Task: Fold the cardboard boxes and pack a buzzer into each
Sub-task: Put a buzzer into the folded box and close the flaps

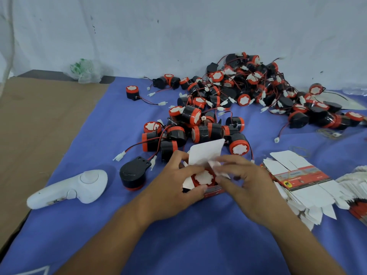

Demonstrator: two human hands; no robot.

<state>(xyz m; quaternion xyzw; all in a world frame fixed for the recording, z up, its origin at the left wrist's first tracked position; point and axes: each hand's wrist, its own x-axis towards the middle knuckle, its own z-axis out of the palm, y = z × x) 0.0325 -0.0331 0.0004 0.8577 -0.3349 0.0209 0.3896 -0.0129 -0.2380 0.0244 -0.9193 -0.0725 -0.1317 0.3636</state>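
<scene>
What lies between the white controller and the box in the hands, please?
Head view: a black buzzer, red end down on the blue cloth, apart from controller and box.

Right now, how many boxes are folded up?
1: the box held between the left hand and right hand, buzzer inside, lid flap open. Flat blanks are stacked at right; others may be hidden.

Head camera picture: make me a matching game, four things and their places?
1 white plastic controller
2 stack of flat printed cardboard boxes
3 crumpled clear plastic bag
4 red-topped round buzzer

A by the back wall
B in the open cardboard box between left hand and right hand
C on the blue cloth, left of the left hand
D right of the right hand

Pairs: 1-C, 2-D, 3-A, 4-B
</scene>
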